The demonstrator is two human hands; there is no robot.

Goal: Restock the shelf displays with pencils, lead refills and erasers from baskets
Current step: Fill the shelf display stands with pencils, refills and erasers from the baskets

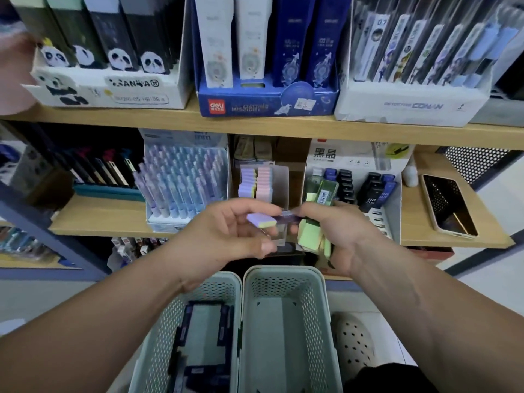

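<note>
Two hands at work before the middle shelf, nearly touching.

Far left, low: left basket (170, 321), pale green, perforated, with dark blue boxes (204, 373) lying in it.

Left hand (224, 234): above that basket, fingers curled. I see thumb and fingertips pinching a purple-and-yellow eraser (261, 221), which is held roughly level.

Behind it on the shelf: eraser tray (280, 180), with purple and pink rows standing on edge. The held eraser is in front of the tray, not in it.

Right basket (317, 321): just beside the left one, their walls touching.

Between the hands: a darker purple piece (290, 216), whose one end meets the eraser. The right fingertips are on it, but blur keeps me from telling what it is.

Right hand (343, 236): wrapped tightly round a green bundle (310, 241), pale green blocks with clear green cases (323, 191) sticking up out of the top.

Behind the right hand: lead refill display (354, 157), with dark tubes marked HB 0.5.

Far right on the shelf: a phone (448, 205) lying flat, well apart from both hands.
</note>
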